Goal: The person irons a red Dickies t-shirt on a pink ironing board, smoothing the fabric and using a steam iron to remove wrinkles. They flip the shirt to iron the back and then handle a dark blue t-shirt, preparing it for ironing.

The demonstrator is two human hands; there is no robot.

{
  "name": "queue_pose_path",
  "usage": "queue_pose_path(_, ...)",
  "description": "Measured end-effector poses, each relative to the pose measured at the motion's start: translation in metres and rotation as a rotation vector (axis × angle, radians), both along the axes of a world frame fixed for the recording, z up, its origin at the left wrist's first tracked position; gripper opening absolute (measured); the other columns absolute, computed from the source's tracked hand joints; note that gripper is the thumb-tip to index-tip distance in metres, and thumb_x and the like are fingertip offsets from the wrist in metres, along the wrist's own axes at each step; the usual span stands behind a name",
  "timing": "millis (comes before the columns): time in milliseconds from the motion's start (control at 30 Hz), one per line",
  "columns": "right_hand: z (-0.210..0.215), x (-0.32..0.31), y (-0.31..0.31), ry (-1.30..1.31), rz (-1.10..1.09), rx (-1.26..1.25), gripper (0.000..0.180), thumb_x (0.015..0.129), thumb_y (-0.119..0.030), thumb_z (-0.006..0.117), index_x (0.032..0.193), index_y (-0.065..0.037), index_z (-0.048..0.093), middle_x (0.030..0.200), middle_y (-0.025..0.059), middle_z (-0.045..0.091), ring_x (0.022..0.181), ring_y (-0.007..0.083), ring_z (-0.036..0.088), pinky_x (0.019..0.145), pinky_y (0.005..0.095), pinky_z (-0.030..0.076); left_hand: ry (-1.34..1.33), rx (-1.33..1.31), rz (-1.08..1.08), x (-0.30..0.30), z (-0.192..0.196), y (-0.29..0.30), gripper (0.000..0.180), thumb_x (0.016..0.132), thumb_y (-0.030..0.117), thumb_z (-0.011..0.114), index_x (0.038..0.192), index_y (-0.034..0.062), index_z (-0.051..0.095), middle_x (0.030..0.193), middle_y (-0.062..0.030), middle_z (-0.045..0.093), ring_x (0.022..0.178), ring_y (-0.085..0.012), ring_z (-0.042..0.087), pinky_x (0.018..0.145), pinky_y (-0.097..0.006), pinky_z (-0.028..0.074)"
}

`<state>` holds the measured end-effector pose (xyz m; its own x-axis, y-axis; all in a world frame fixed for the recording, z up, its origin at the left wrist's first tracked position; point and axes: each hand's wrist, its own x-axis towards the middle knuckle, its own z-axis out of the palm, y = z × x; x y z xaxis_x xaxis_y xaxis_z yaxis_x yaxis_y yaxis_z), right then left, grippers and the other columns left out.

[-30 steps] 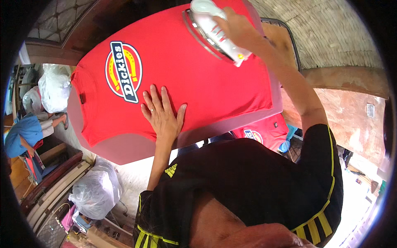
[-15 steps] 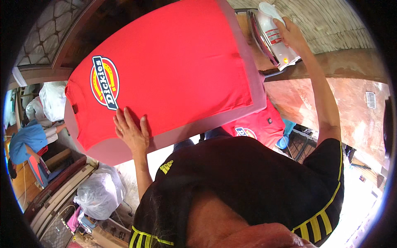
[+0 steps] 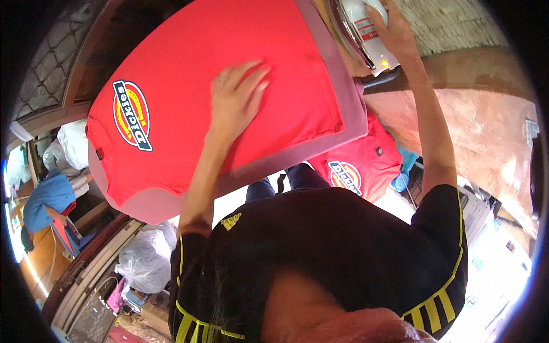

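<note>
A red T-shirt point(image 3: 183, 68) with a printed emblem on its chest lies spread over a mauve padded ironing board point(image 3: 146, 212). My left hand point(image 3: 235, 100) is over the middle of the shirt, palm down, fingers stretched out and holding nothing. Past the board's right end, my right hand point(image 3: 399, 39) grips the handle of a white iron point(image 3: 369, 35) with a shiny metal soleplate and a lit orange lamp. The iron is apart from the shirt, tipped so its soleplate edge faces the board. Part of its handle is hidden by my fingers.
Another red T-shirt point(image 3: 374, 163) hangs or lies below the board's near right side. At lower left is a stuffed clear plastic bag point(image 3: 146, 260). A person in blue point(image 3: 48, 197) is at far left. A brown wooden ledge point(image 3: 474, 74) runs along the right.
My left hand has moved from the shirt's near edge by the emblem, rightward and farther in over its middle. My right hand still grips the iron, both slightly higher in view.
</note>
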<state>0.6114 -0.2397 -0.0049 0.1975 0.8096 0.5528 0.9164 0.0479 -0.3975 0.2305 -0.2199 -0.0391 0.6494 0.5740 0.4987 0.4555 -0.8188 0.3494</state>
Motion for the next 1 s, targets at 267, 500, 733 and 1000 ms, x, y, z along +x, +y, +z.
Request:
queue_pose_path(267,-0.016,-0.087,-0.059,0.166,0.088,0.101,0.024,0.092,-0.016,0.062,0.11,0.0,0.061,0.097,0.0194,0.065,0.083,0.0259,0.067,0.07,0.0358,0.053,0.213,0.109,-0.352,0.11,-0.01,0.053,0.032,0.081,0.007,0.063,0.112,0.0141,0.067,0.118,-0.004,0.062,0.105,-0.0275,0.06,0.086,-0.039,0.053)
queue_pose_path(500,-0.05,-0.119,-0.06,0.675,0.153,-0.023,0.023,0.094,-0.001,0.055,0.115,0.003,0.062,0.107,0.0143,0.067,0.094,0.0209,0.066,0.084,0.0312,0.053,-0.058,0.099,-0.424,0.099,-0.015,0.059,0.012,0.083,0.011,0.063,0.095,0.0109,0.066,0.101,-0.0029,0.061,0.088,-0.0259,0.063,0.074,-0.038,0.055)
queue_pose_path(733,-0.034,-0.125,-0.023,1.129,0.571,-0.695,0.04,0.094,-0.018,0.061,0.13,-0.002,0.059,0.127,0.0104,0.064,0.112,0.0142,0.058,0.09,0.0334,0.051,-0.116,0.035,-0.343,0.076,0.035,0.05,0.013,0.092,0.011,0.061,0.101,0.0026,0.065,0.104,-0.0146,0.06,0.095,-0.0317,0.063,0.079,-0.038,0.053)
queue_pose_path(1000,-0.1,-0.1,-0.054,0.321,0.807,-1.238,0.046,0.088,-0.022,0.062,0.129,-0.003,0.06,0.129,0.0121,0.063,0.114,0.0208,0.06,0.093,0.0359,0.05,-0.205,0.002,-0.133,0.042,0.022,0.052,0.02,0.089,0.017,0.065,0.108,0.0084,0.064,0.111,-0.0108,0.06,0.101,-0.0302,0.06,0.084,-0.043,0.049)
